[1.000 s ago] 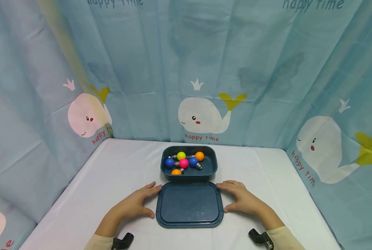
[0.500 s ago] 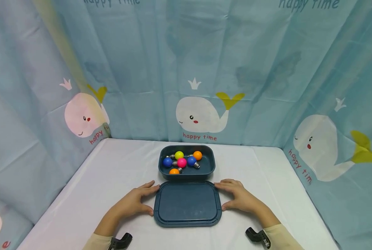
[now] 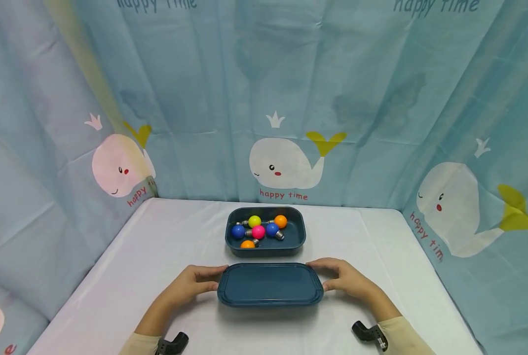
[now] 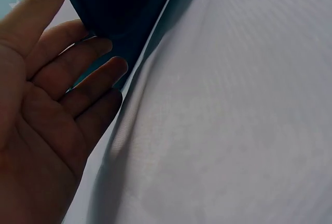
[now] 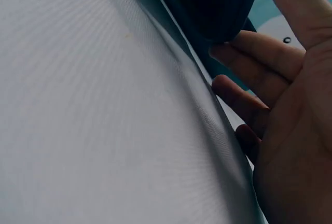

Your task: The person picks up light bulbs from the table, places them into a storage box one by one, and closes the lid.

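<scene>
Between both hands a dark blue rectangular lid (image 3: 270, 285) is held just above the table, tilted, with a shadow under it. My left hand (image 3: 187, 286) grips its left edge between thumb and fingers. On the opposite edge my right hand (image 3: 350, 282) pinches it the same way. In the left wrist view the lid (image 4: 116, 6) shows its dark underside beside the fingers. The right wrist view has the lid (image 5: 207, 1) at the top, near the fingertips. Behind it stands a dark blue box (image 3: 295, 236) holding several coloured light bulbs, among them a pink bulb (image 3: 258, 232).
The box sits on a white cloth-covered table (image 3: 193, 231), a short gap behind the lid. A blue curtain (image 3: 202, 148) with whale prints hangs along the back and both sides of the table.
The lid, flat on the table before, has been lifted and its near edge tipped up. Both hands have closed on its sides. The box and bulbs have stayed in place.
</scene>
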`<state>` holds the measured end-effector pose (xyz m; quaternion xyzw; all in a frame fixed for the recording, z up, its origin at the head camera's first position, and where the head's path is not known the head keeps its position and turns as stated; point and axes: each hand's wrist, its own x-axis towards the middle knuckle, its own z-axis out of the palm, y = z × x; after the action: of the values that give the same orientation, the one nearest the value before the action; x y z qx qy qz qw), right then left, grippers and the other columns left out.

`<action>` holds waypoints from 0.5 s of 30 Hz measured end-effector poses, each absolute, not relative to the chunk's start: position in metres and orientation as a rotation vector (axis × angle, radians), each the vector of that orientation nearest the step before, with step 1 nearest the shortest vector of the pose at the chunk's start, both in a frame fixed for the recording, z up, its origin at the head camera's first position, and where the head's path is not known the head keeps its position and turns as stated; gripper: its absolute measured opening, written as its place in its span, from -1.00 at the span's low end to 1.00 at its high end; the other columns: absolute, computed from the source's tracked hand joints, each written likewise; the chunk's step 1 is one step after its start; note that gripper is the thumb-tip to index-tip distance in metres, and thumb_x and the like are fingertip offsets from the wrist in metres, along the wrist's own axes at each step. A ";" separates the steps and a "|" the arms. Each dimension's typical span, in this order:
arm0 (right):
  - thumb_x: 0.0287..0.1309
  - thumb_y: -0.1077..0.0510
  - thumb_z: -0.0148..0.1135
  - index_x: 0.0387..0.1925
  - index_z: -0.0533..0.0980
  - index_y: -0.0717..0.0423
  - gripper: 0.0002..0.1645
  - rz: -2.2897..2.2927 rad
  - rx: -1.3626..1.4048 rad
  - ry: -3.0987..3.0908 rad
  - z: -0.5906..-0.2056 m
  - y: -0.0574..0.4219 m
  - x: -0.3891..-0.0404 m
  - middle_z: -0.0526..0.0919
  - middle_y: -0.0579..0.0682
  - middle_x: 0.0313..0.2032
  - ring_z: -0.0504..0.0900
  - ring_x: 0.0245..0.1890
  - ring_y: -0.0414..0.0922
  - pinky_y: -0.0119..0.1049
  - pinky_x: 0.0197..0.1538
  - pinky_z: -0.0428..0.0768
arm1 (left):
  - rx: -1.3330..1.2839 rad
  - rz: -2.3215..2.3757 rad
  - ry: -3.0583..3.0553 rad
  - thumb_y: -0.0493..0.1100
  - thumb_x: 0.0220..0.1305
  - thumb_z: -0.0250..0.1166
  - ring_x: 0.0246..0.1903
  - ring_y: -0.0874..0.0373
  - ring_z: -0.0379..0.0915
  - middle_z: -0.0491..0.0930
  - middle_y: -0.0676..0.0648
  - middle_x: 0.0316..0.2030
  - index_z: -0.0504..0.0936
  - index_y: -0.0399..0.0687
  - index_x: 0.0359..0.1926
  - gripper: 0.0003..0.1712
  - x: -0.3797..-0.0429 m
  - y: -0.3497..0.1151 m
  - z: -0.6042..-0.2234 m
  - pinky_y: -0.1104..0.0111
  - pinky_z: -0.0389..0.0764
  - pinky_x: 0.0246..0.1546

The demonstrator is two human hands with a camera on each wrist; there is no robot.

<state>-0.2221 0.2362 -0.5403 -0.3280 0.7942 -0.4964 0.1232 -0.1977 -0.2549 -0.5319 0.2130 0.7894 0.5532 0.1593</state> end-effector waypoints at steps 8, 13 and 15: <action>0.28 0.13 0.40 0.28 0.58 0.07 -0.46 -1.552 -0.878 2.249 -0.541 0.236 -0.223 0.66 0.02 0.22 0.57 0.26 -0.26 -0.47 0.28 0.48 | 0.530 1.658 2.317 -0.05 0.32 0.42 0.14 0.31 0.61 0.68 -0.07 0.16 0.71 -0.03 0.20 -0.55 -0.196 -0.249 -0.531 0.51 0.63 0.10; 0.34 0.21 0.32 0.23 0.60 0.20 -0.56 -1.610 -0.861 2.204 -0.539 0.232 -0.222 0.70 0.13 0.16 0.65 0.14 -0.26 -0.46 0.16 0.59 | 0.508 1.685 2.422 -0.06 0.36 0.38 0.09 0.29 0.64 0.75 -0.03 0.04 0.79 0.02 0.07 -0.69 -0.196 -0.246 -0.530 0.48 0.66 0.04; 0.34 0.21 0.31 0.21 0.61 0.20 -0.57 -1.624 -0.832 2.205 -0.538 0.231 -0.221 0.70 0.14 0.15 0.67 0.13 -0.26 -0.45 0.14 0.62 | 0.502 1.706 2.439 -0.08 0.37 0.37 0.07 0.30 0.64 0.76 -0.04 0.03 0.79 -0.01 0.06 -0.71 -0.195 -0.245 -0.530 0.49 0.66 0.02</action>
<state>-0.2210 0.2306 -0.5382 -0.2878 0.7629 -0.5619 0.1391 -0.1953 -0.2451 -0.5303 0.1661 0.8064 0.5642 0.0615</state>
